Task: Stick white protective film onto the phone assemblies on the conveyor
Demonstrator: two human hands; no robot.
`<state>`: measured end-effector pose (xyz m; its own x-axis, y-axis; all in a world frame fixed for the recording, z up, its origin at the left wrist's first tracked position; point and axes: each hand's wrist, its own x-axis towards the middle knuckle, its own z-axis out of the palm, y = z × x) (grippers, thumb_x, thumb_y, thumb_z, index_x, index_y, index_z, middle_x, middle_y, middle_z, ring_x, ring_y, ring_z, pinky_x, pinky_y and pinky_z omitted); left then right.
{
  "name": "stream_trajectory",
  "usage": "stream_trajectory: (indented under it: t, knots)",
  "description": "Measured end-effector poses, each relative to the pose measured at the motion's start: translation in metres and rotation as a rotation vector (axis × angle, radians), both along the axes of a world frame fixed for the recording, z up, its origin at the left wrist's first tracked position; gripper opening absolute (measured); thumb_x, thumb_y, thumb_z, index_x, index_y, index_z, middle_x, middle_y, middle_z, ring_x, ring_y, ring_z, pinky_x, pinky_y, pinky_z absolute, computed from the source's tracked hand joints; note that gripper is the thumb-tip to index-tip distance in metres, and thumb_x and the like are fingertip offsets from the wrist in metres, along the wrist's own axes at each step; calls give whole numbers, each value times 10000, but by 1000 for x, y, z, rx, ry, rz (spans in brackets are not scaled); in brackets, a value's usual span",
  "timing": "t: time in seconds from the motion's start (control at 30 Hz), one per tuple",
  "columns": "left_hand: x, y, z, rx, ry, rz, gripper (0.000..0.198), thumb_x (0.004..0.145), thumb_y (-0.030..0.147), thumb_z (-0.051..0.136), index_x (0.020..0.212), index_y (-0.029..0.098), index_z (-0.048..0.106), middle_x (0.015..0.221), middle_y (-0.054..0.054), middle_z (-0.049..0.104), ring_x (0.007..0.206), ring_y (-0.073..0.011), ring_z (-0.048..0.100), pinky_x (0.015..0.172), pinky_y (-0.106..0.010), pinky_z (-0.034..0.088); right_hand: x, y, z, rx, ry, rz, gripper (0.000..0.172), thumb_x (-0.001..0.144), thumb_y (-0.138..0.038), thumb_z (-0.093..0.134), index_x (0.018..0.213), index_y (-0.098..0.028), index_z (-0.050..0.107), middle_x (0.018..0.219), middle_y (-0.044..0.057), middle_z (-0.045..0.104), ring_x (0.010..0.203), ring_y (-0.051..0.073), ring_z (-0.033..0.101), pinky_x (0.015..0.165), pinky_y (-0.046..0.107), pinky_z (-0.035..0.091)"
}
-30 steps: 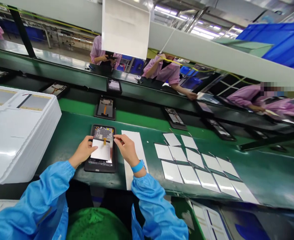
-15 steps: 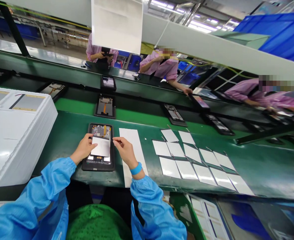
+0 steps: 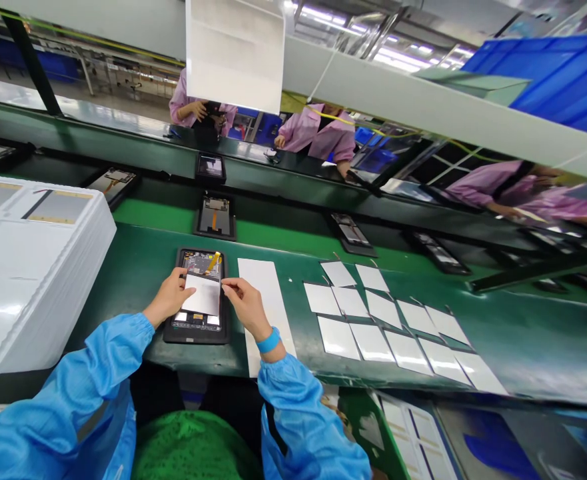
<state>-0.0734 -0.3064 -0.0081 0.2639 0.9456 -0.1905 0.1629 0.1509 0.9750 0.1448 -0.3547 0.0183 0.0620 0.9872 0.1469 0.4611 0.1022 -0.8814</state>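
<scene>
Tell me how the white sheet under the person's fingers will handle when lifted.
The white sheet looks thin and light, so it will probably flex rather than stay stiff. Its smooth, pale face suggests it may slide easily. The right hand's fingers sit at its edge, and a sheet this thin could likely crease if bent sharply.

A tablet [image 3: 200,265] lies between stacked trays [image 3: 38,280] and sheets [image 3: 370,340].

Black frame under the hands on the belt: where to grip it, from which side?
Probably the near rim of the black frame, coming from the person's side: that edge is bare, while the left hand and right hand cover the sides and a white sheet and circuit board fill the middle. It lies flat, so pinch the rim.
</scene>
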Motion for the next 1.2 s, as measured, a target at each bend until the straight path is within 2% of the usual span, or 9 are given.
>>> stream_trajectory:
  t: [0.17, 0.3, 0.37, 0.57, 0.67, 0.77, 0.93, 1.07, 1.2]
  knots:
    - [-1, 2, -2, 31, 95, -2, 460, 739, 209, 664, 1150, 165, 460, 824, -35, 701, 716, -195, 679, 644, -301, 502, -4, -2, -2, 22, -122, 61, 191, 917, -219, 558, 1039, -207, 704, 1029, 56, 717, 914, 185, 663, 782, 313, 533]
    - [0, 3, 0, 70, 203, -6, 450, 758, 169, 647, 1169, 160, 463, 793, -17, 693, 689, -178, 666, 651, -293, 491, -11, -9, -3, 73, -339, 251, 231, 903, -153, 599, 1104, -200, 701, 1247, 90, 664, 1174, 234, 575, 995, 399, 489]
    - [1, 3, 2, 103, 291, -12, 444, 772, 162, 641, 1180, 157, 467, 798, -13, 687, 690, -172, 661, 662, -291, 489, -14, -13, -4, 85, -429, 311, 256, 897, -143, 617, 1137, -190, 692, 1310, 98, 636, 1232, 251, 530, 1063, 436, 449]
    - [1, 1, 14, 183, 465, -37, 368, 776, 158, 658, 1121, 154, 528, 873, -27, 656, 740, -164, 633, 707, -284, 476, -18, -17, -2, 96, -540, 341, 287, 892, -122, 618, 1170, -174, 667, 1341, 109, 611, 1229, 253, 512, 1061, 432, 464]
    - [0, -1, 22, 222, 542, -54, 283, 774, 162, 668, 1041, 161, 576, 870, -35, 632, 808, -188, 620, 743, -296, 461, -20, -18, -1, 101, -571, 338, 288, 880, -135, 643, 1166, -169, 663, 1340, 110, 609, 1227, 260, 510, 1059, 435, 465]
    - [0, -6, 31, 289, 718, -88, 205, 821, 228, 646, 1015, 170, 609, 983, -69, 612, 904, -215, 618, 774, -309, 455, -23, -19, -3, 104, -611, 330, 285, 869, -136, 665, 1152, -165, 668, 1340, 111, 610, 1228, 263, 507, 1061, 431, 465]
    - [4, -11, 42, 360, 980, -146, 329, 879, 365, 614, 1145, 171, 618, 1155, -105, 529, 912, -216, 624, 764, -313, 466, -25, -19, -11, 125, -679, 318, 300, 859, -142, 687, 1158, -155, 668, 1368, 117, 594, 1227, 267, 502, 1057, 428, 465]
    - [1, -10, 44, 399, 1113, -163, 351, 835, 445, 663, 1067, 185, 695, 1104, -129, 554, 1030, -300, 576, 852, -373, 455, -25, -19, -13, 114, -678, 316, 303, 859, -162, 693, 1161, -179, 670, 1386, 114, 586, 1238, 280, 498, 1028, 466, 473]
    - [-9, -8, 26, 437, 1107, 32, 701, 733, 564, 725, 1289, 160, 591, 1326, -221, 511, 1260, -408, 428, 1015, -504, 363, -25, -26, -12, 121, -616, 252, 276, 864, -198, 692, 1140, -203, 675, 1367, 124, 589, 1265, 290, 484, 1062, 502, 424]
